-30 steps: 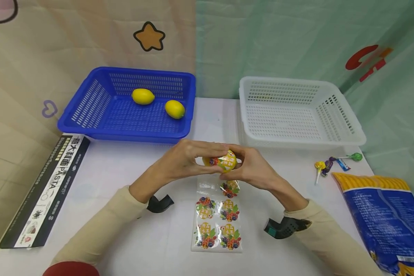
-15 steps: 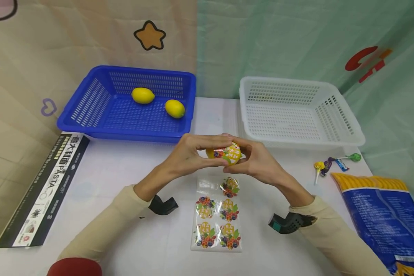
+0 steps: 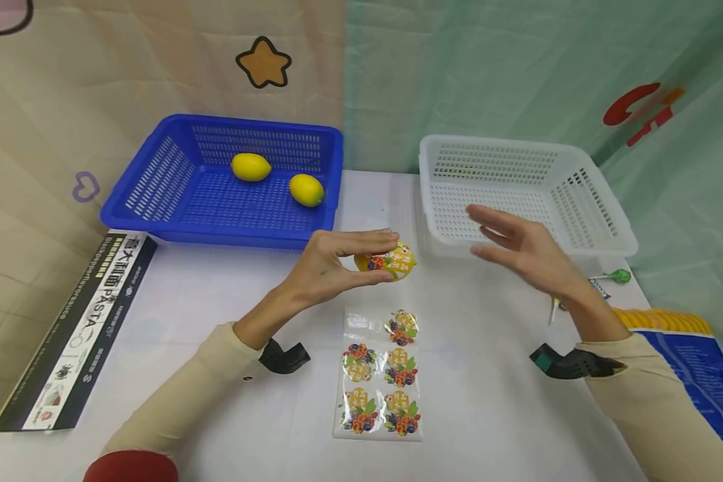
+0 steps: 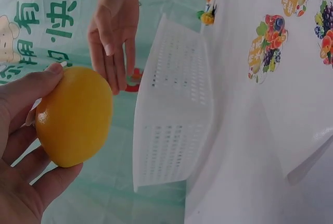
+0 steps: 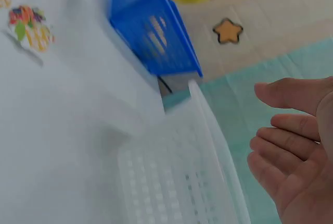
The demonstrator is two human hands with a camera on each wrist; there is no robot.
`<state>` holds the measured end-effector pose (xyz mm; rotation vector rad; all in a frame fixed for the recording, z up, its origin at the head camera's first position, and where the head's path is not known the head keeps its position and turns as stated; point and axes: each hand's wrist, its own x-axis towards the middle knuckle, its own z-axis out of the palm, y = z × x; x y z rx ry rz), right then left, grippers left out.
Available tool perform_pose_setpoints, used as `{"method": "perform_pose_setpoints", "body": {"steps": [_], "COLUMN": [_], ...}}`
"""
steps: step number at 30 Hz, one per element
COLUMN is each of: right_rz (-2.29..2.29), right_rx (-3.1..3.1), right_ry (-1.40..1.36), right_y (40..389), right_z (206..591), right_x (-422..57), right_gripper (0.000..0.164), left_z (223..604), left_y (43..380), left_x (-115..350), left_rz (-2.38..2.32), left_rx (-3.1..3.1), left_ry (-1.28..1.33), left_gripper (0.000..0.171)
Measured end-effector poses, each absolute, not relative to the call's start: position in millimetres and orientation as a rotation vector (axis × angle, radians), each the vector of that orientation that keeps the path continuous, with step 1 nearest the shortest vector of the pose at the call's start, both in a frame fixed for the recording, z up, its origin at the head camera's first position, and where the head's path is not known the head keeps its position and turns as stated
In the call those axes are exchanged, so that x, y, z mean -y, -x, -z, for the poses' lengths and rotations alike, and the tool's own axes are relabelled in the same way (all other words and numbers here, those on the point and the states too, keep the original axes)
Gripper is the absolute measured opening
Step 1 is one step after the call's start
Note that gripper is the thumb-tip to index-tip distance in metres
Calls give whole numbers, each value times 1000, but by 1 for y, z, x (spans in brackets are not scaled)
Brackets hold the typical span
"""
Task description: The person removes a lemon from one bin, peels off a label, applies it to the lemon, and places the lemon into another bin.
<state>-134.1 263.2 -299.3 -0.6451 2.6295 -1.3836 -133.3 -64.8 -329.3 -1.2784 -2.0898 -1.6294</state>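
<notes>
My left hand [image 3: 328,271] holds a lemon [image 3: 405,261] above the table, gripped between thumb and fingers. A colourful fruit sticker [image 3: 388,260] lies on the lemon's side in the head view, while the left wrist view shows a plain yellow side of the lemon [image 4: 77,117]. My right hand [image 3: 527,251] is apart from the lemon, with its fingers extended near the front edge of the white basket [image 3: 614,251]; nothing is in it. Below the hands a sheet of fruit stickers [image 3: 381,375] lies on the table, with a bare spot at its upper left.
At the back left stands a blue basket [image 3: 175,231] with two lemons [image 3: 250,167] in it. A long black pasta box [image 3: 75,335] lies at the left edge. On the right are lollipops [image 3: 620,276] and a blue and orange bag [image 3: 699,361], partly behind my right arm.
My right hand has let go of the lemon and moved right, towards the white basket. The left hand keeps the lemon at nearly the same place.
</notes>
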Motion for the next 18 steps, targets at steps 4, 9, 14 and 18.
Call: {"method": "perform_pose_setpoints", "body": {"steps": [4, 9, 14, 18], "right_rz": [1351, 1165, 1163, 1184], "right_rx": [-2793, -2948, -2961, -2931], "right_ry": [346, -86, -305, -428], "right_y": [150, 155, 154, 153], "right_z": [297, 307, 315, 318], "right_x": [-319, -387, -429, -445], "right_gripper": [59, 62, 70, 76], "left_z": [330, 331, 330, 329], "left_y": [135, 137, 139, 141], "left_x": [64, 64, 64, 61], "left_rz": [1604, 1609, 1612, 1615], "left_rx": [2075, 2078, 2092, 2110], "left_ry": [1282, 1278, 1270, 1253], "left_gripper": [43, 43, 43, 43]}}
